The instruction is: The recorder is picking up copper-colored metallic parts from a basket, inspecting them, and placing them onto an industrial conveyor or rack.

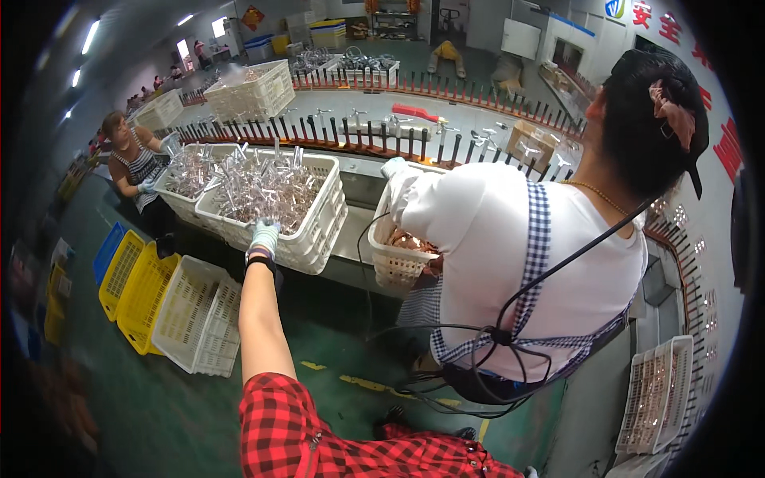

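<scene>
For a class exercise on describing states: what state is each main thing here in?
Near white basket: heaped with silvery parts
Left hand: gloved, at that basket's rim
Basket before the co-worker: holding copper-coloured parts
Yellow crate: tilted
White crates: tilted, nested together
Ceiling light: lit

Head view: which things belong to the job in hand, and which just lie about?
Apparently part of the job:
white plastic crate
shiny parts inside it
gloved left hand at its rim

Apparently just lying about:
yellow plastic crate
cardboard box
</scene>
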Available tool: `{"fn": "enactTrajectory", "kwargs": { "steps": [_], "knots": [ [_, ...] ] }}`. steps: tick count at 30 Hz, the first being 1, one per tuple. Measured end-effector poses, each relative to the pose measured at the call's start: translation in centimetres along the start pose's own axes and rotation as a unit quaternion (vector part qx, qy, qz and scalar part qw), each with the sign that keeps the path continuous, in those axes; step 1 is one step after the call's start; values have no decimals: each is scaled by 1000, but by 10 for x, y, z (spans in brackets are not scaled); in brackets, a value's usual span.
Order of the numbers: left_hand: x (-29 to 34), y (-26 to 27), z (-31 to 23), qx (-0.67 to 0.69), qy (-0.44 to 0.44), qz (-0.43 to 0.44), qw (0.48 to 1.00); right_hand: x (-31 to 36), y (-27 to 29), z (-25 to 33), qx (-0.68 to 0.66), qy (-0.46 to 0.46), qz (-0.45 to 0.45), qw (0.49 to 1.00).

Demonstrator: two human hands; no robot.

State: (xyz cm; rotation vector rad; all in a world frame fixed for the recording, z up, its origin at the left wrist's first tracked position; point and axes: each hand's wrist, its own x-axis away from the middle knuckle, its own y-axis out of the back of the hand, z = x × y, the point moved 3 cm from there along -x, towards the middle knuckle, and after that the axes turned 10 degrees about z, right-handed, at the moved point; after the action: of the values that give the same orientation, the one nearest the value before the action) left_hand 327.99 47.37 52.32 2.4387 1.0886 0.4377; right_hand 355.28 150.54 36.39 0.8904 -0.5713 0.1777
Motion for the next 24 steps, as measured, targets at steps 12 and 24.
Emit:
{"fn": "enactTrajectory", "kwargs": {
  "steps": [12, 24],
  "knots": [
    [79, -2, 18, -72, -115, -14, 991, -22, 26, 40, -45, -49, -15, 998],
    [387, -217, 151, -547, 11, 391, 740, -57, 125, -125, -102, -71, -40, 991]
  ]
}}
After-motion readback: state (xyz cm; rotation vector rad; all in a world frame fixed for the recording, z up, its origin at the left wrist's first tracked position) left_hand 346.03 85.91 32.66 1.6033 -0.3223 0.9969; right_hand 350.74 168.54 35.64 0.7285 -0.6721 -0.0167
